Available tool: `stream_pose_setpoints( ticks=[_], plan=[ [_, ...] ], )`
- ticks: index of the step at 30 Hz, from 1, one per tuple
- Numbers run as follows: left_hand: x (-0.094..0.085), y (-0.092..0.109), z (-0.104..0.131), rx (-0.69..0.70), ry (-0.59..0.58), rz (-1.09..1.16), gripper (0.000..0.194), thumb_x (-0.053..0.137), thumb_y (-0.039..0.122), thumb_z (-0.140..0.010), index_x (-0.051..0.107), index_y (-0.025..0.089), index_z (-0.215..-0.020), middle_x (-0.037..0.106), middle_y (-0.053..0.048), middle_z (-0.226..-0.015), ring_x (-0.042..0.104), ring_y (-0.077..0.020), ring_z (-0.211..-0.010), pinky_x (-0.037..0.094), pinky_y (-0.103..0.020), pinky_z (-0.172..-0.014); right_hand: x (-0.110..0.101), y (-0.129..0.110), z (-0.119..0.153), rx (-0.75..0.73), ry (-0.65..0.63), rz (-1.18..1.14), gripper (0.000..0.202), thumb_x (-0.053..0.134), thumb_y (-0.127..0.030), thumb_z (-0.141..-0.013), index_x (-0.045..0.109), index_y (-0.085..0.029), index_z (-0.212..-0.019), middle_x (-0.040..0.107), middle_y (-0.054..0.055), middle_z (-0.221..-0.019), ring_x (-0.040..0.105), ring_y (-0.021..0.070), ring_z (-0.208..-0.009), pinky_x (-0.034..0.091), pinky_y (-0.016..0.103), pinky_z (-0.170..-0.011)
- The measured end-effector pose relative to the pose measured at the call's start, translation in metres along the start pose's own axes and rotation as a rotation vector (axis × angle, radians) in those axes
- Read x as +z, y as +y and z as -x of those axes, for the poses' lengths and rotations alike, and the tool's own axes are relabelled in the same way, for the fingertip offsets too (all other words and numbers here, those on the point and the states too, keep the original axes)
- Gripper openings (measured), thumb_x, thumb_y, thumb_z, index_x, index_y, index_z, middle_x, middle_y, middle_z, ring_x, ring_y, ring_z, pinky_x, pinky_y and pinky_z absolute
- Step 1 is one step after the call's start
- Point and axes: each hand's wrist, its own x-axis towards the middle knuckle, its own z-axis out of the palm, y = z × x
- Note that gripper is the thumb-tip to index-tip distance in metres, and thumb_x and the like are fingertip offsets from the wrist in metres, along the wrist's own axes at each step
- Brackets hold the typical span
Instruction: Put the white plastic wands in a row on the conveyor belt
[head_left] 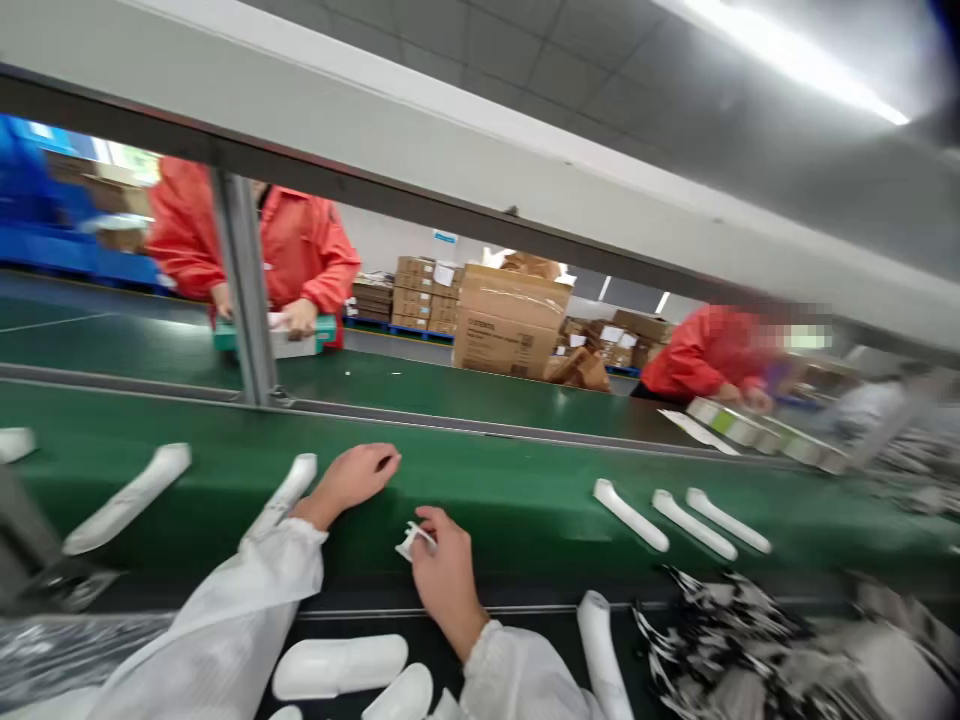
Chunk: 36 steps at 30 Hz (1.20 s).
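Nearest you, at the near edge of the green conveyor belt (525, 500), your right hand (446, 570) pinches a small white piece (411, 540) (blurred) between its fingertips. Just beyond, your left hand (358, 478) rests loosely curled on the belt, grasping nothing, beside a long white moulded part (289, 490). Across the belt, a person in a red jacket (300, 250) holds a box (289, 338).

right hand (444, 560) hides most of the small white piece (411, 540); far workers blurred.
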Motion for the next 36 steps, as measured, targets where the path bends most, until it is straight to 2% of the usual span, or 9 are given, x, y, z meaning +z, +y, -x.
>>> stream_pose_setpoints(
  ticks=[2,5,8,10,13,17,24,30,36],
  plan=[
    [-0.012,0.001,-0.001,-0.087,0.084,-0.062,0.035,0.034,0.04,-0.096,0.067,0.028,-0.092,0.071,0.0,-0.104,0.065,-0.0198,-0.096,0.046,-0.026,-0.081,0.0,0.004,0.001,-0.049,-0.013,-0.013,0.034,0.048,-0.015,-0.082,0.073,-0.018,-0.104,0.072,0.009,-0.095,0.067,0.0244,-0.091,0.052,0.036,-0.086],
    [-0.03,-0.006,0.002,-0.345,0.146,-0.139,0.036,0.036,0.044,-0.095,0.066,0.026,-0.104,0.067,-0.005,-0.119,0.063,-0.0242,-0.106,0.048,-0.03,-0.083,-0.003,0.004,0.005,-0.087,-0.03,-0.076,0.036,0.044,-0.022,-0.091,0.074,-0.02,-0.11,0.07,0.009,-0.099,0.067,0.022,-0.089,0.052,0.033,-0.082],
    [-0.037,-0.024,0.009,-0.591,-0.015,-0.183,0.051,0.048,0.055,-0.088,0.058,0.024,-0.127,0.057,-0.013,-0.135,0.059,-0.0319,-0.114,0.05,-0.038,-0.087,-0.007,0.002,0.007,-0.084,-0.042,-0.109,0.037,0.043,-0.027,-0.095,0.073,-0.02,-0.116,0.068,0.009,-0.099,0.067,0.0202,-0.086,0.052,0.031,-0.078],
    [-0.034,-0.036,0.014,-0.659,-0.165,-0.183,0.059,0.054,0.055,-0.084,0.053,0.025,-0.134,0.055,-0.015,-0.136,0.06,-0.0348,-0.112,0.051,-0.042,-0.086,-0.009,0.0,0.007,-0.07,-0.05,-0.1,0.038,0.045,-0.03,-0.095,0.071,-0.02,-0.121,0.068,0.009,-0.105,0.066,0.0203,-0.09,0.051,0.03,-0.08],
    [-0.025,-0.044,0.017,-0.603,-0.221,-0.184,0.043,0.057,0.043,-0.083,0.064,0.024,-0.12,0.064,-0.014,-0.123,0.063,-0.0329,-0.106,0.051,-0.04,-0.085,-0.01,0.0,0.006,-0.053,-0.071,-0.098,0.043,0.042,-0.029,-0.095,0.064,-0.021,-0.131,0.067,0.009,-0.117,0.065,0.0202,-0.1,0.051,0.031,-0.087],
    [-0.018,-0.029,0.009,-0.522,-0.088,-0.184,0.033,0.055,0.042,-0.082,0.071,0.02,-0.101,0.069,-0.014,-0.107,0.066,-0.0299,-0.098,0.052,-0.037,-0.083,-0.008,0.001,0.006,-0.081,-0.114,-0.074,0.047,0.039,-0.025,-0.095,0.057,-0.021,-0.139,0.063,0.007,-0.132,0.062,0.0213,-0.116,0.048,0.035,-0.1],
    [0.001,0.013,-0.001,-0.545,-0.117,-0.182,0.039,0.052,0.045,-0.083,0.072,0.017,-0.101,0.069,-0.017,-0.107,0.067,-0.0329,-0.097,0.053,-0.039,-0.079,-0.002,0.002,0.005,-0.151,-0.266,0.111,0.052,0.051,-0.016,-0.087,0.057,-0.019,-0.139,0.053,0.007,-0.144,0.051,0.0239,-0.133,0.039,0.04,-0.114],
    [0.013,0.014,0.001,-0.527,-0.122,-0.176,0.04,0.048,0.046,-0.086,0.07,0.017,-0.103,0.069,-0.017,-0.106,0.067,-0.0308,-0.097,0.053,-0.037,-0.079,-0.005,0.007,0.003,-0.146,-0.349,0.238,0.05,0.053,-0.016,-0.089,0.057,-0.024,-0.138,0.053,0.007,-0.143,0.055,0.0251,-0.129,0.043,0.042,-0.11],
    [0.023,0.023,0.003,-0.334,-0.112,-0.256,0.043,0.042,0.048,-0.091,0.067,0.016,-0.107,0.07,-0.016,-0.101,0.067,-0.0316,-0.097,0.052,-0.039,-0.082,-0.015,0.005,-0.002,-0.14,-0.422,0.493,0.05,0.059,-0.02,-0.092,0.054,-0.036,-0.14,0.054,0.002,-0.143,0.04,0.036,-0.14,0.031,0.065,-0.11]
  ],
)
